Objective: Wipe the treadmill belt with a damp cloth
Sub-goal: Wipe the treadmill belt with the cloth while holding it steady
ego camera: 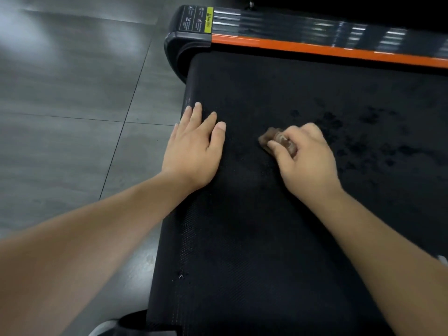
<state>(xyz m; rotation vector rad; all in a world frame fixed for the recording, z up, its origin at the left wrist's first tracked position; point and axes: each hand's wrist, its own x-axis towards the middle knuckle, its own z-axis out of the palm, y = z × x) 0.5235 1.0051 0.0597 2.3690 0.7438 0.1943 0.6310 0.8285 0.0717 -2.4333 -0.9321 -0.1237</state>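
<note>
The person leans over the treadmill belt [254, 238], a black textured surface that fills most of the view, with both bare forearms reaching out across it. The left hand [194, 149] lies flat on the belt close to its left edge. Its fingers are straight and slightly spread, holding nothing, and the palm presses down on the surface. The right hand [305, 156] is toward the middle of the belt, well apart from the left one. Its fingers and thumb are curled tight around a small brownish cloth [276, 141], bunched into a wad. The cloth pokes out from under the knuckles on the left side and sits against the belt. Just to the right of that hand, darker damp blotches [351, 132] are scattered over the belt toward its right side. Along the far edge of the belt runs an orange strip [315, 48], and beyond it a dark ribbed side rail [315, 25]. At the far left corner the rail ends in a rounded black end cap [179, 47] that carries a black and yellow warning label [197, 19]. Its print is too small to read. Grey floor tiles [72, 93] with thin dark seams spread out to the left of the machine.
</note>
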